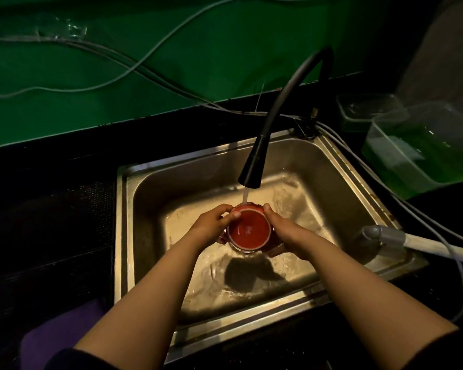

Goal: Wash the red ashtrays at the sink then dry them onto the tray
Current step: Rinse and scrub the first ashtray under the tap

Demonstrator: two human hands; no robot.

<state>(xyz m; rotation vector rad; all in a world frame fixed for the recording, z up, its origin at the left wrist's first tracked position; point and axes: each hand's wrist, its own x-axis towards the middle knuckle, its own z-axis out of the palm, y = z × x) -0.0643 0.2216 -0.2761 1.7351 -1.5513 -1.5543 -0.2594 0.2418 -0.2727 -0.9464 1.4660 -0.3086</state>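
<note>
Near the bottom, two bare arms w/ dark sleeves reach in over the front edge of the shiny steel sink (pixel 150 236). The left hand (pixel 211 227) and the right hand (pixel 285 232) both wrap round the round red glass ashtray (pixel 249 229), one on each side, thumbs up on the rim. The ashtray is held up in the middle of the sink, above the wet floor, not resting on it. A thin stream of water (pixel 245 196) falls onto its far rim. It looks hard & stiff, prob. a bit heavy for its size, and it could break if it drops on the steel. Wet glass is slippy, so the best hold is round the thick side wall w/ both hands, like now. Just behind, the black bendy tap (pixel 254 161) hangs over it. Farther back right sit clear plastic boxes (pixel 412 150), then a green wall w/ grey cables (pixel 91 49). No words or labels can be read anywhere.
</note>
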